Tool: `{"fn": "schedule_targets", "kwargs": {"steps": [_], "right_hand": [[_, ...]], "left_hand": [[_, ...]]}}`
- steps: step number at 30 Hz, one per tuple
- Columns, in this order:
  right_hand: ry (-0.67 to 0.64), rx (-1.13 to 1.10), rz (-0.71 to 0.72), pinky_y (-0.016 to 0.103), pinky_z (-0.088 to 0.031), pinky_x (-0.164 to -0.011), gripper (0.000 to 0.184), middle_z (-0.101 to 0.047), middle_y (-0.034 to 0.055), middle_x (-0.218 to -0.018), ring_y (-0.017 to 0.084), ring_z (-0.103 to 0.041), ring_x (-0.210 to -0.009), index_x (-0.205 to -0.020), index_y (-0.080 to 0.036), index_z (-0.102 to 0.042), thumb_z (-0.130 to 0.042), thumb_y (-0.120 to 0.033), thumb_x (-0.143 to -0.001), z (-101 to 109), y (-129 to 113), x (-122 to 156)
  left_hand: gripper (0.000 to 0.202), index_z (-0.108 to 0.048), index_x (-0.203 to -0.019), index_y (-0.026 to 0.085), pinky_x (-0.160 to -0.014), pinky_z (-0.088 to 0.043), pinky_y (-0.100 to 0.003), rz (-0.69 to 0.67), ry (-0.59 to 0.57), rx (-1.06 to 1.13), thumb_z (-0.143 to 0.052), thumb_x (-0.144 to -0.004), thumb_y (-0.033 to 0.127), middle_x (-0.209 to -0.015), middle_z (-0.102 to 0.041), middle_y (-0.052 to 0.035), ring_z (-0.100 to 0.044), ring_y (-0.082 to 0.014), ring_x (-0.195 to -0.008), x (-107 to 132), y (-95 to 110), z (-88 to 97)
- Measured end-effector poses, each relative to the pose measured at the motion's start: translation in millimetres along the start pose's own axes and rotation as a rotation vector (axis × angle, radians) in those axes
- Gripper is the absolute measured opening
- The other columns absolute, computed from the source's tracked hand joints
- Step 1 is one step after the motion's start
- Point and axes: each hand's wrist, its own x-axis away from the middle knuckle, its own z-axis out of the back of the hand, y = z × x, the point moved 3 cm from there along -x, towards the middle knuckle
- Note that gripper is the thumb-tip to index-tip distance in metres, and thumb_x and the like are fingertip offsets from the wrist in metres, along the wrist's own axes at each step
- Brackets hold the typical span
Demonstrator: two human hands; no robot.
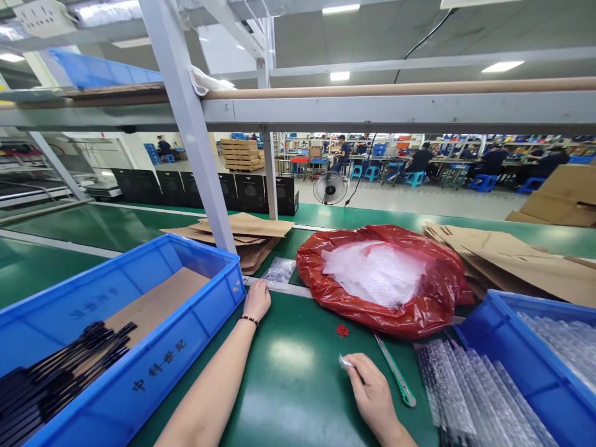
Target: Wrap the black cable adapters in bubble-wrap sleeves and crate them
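My left hand (257, 302), with a beaded bracelet at the wrist, is reached forward beside the corner of a blue crate (186, 323). Its fingers are curled at the near left edge of a clear plastic bag (279, 271); what they grip is hidden. Lower right, my right hand (372, 394) is closed, pinching a small piece of clear plastic (345, 362) between thumb and fingertips. Just beyond it lies a little heap of red rubber bands (342, 331). A green utility knife (395, 372) lies to the right of that hand.
Black long-handled parts (69, 366) lie in the left crate. A red bag (321, 304) of white padding stands ahead. Bubble-wrap sleeves (470, 391) lean by the right blue crate (526, 360). Cardboard sheets (251, 226) lie behind; a metal post (195, 124) rises at the left.
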Motion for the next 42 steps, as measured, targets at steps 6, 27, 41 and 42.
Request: {"fn": "schedule_targets", "kwargs": {"steps": [6,27,41,42], "right_hand": [[0.009,0.025,0.038,0.024,-0.048,-0.061,0.021,-0.062,0.0039,-0.072,0.015,-0.059,-0.067,-0.082,-0.02,-0.061,-0.042,-0.025,-0.088,-8,0,-2],[-0.075,0.104,0.085,0.026,-0.048,-0.077,0.023,-0.064,0.0074,-0.091,0.015,-0.061,-0.085,-0.097,-0.017,-0.054,-0.033,-0.017,-0.087,-69,-23,-122],[-0.41,0.564,-0.056,0.031,-0.045,-0.059,0.024,-0.063,0.0161,-0.088,0.025,-0.064,-0.07,-0.096,-0.012,-0.06,-0.039,-0.013,-0.083,-115,-4,-148],[-0.407,0.564,-0.072,0.033,-0.045,-0.06,0.026,-0.063,0.0169,-0.088,0.026,-0.064,-0.072,-0.098,-0.011,-0.06,-0.038,-0.012,-0.083,-116,-5,-149]], "left_hand": [[0.026,-0.063,-0.088,0.012,-0.098,-0.038,-0.04,-0.048,0.003,-0.042,-0.041,-0.075,0.013,-0.109,-0.061,-0.0151,-0.053,-0.0262,-0.108,-2,-9,-6.4],[0.048,-0.047,-0.122,0.017,-0.1,-0.038,-0.042,-0.398,-0.144,0.338,-0.049,-0.074,0.013,-0.125,-0.05,-0.0116,-0.045,-0.0229,-0.117,55,79,-0.4],[0.058,-0.035,-0.132,0.017,-0.105,-0.031,-0.046,-0.418,-0.118,0.542,-0.048,-0.076,0.015,-0.133,-0.041,-0.0127,-0.037,-0.0244,-0.124,78,72,16.5],[0.058,-0.035,-0.132,0.017,-0.104,-0.032,-0.046,-0.418,-0.118,0.553,-0.048,-0.075,0.015,-0.133,-0.041,-0.0127,-0.037,-0.0246,-0.124,78,72,16.3]]}}
